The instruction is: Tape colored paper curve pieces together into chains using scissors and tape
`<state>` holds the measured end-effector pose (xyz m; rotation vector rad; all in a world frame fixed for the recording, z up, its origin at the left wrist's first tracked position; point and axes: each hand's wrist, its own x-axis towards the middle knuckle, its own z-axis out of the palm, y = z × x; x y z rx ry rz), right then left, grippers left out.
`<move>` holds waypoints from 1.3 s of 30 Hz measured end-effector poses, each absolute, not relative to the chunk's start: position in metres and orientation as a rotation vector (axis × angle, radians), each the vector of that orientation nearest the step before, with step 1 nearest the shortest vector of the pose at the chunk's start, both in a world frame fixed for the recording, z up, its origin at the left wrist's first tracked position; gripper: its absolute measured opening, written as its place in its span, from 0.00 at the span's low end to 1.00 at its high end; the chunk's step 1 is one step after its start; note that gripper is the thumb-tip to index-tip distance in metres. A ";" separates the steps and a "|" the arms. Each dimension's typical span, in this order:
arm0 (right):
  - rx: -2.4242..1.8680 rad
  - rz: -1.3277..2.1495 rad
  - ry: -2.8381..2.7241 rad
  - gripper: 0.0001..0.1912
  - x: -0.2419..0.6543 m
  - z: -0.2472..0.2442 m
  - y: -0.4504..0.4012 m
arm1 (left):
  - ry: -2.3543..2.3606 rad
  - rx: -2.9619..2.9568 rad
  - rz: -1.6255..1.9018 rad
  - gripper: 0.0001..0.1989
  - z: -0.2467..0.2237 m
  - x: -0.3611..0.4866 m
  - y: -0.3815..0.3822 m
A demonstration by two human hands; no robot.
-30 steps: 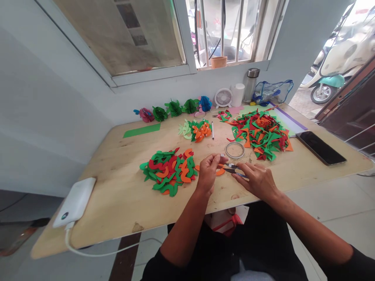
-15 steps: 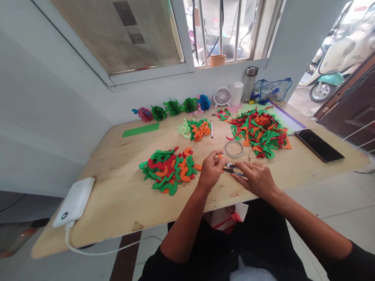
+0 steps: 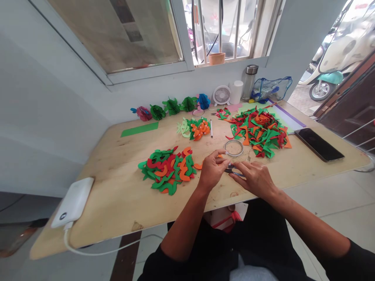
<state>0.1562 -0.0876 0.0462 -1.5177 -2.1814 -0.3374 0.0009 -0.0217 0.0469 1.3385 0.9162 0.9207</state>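
My left hand [image 3: 211, 169] pinches a curved piece of orange craft paper [image 3: 219, 162], which is mostly hidden by my fingers. My right hand [image 3: 254, 179] is shut on small dark-bladed scissors [image 3: 230, 169], whose tips meet the paper at my left fingers. A heap of curved red, green and orange paper cutouts [image 3: 168, 169] lies just left of my left hand. Behind my hands sits a clear round ring-shaped lid [image 3: 233, 148]. A larger heap of angular paper scraps [image 3: 259, 130] lies further back on the right.
The wooden table [image 3: 111, 187] holds a smaller cutout heap [image 3: 195, 129], a pen [image 3: 211, 128], a phone [image 3: 318, 144] and a white power bank [image 3: 72, 202]. Paper flowers [image 3: 171, 106], a small fan [image 3: 222, 95], a bottle [image 3: 249, 77] and a clear bag [image 3: 271, 89] line the wall.
My hands have drawn closer together, and the orange piece now sits mostly behind my left fingers. The scissors are more hidden between my hands. The view has shifted slightly.
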 end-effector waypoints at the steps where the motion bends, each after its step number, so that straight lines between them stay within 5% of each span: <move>1: -1.519 -0.335 -2.184 0.17 0.156 0.046 -0.088 | 0.924 1.345 0.928 0.17 0.046 0.001 -0.022; 16: -1.560 -0.325 -2.169 0.18 0.156 0.041 -0.092 | 0.960 1.091 1.070 0.19 0.052 0.000 -0.024; 39: -1.628 -0.209 -2.134 0.16 0.157 0.044 -0.091 | 0.802 1.809 1.189 0.16 0.046 -0.008 -0.038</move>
